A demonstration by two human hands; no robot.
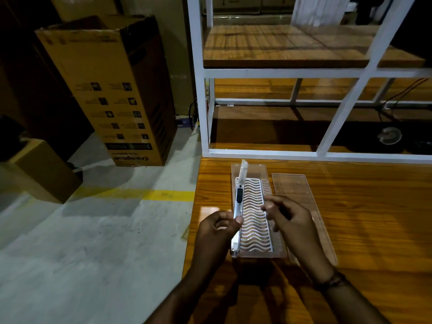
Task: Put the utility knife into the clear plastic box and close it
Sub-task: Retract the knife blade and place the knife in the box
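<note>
1. The left hand (pixel 218 230) pinches the slim white utility knife with a black slider (pixel 239 202) between thumb and fingers.
2. The knife lies along the left edge of the open clear plastic box (pixel 257 170), beside its white wavy-slotted insert (pixel 254 218).
3. The right hand (pixel 289 218) hovers over the box's right side, fingers loosely curled, holding nothing.
4. The flat clear plastic lid (pixel 297 190) rests on the glossy wooden table (pixel 374 218) just right of the box.

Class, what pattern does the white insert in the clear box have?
Wavy slots, on the white insert; head view.
</note>
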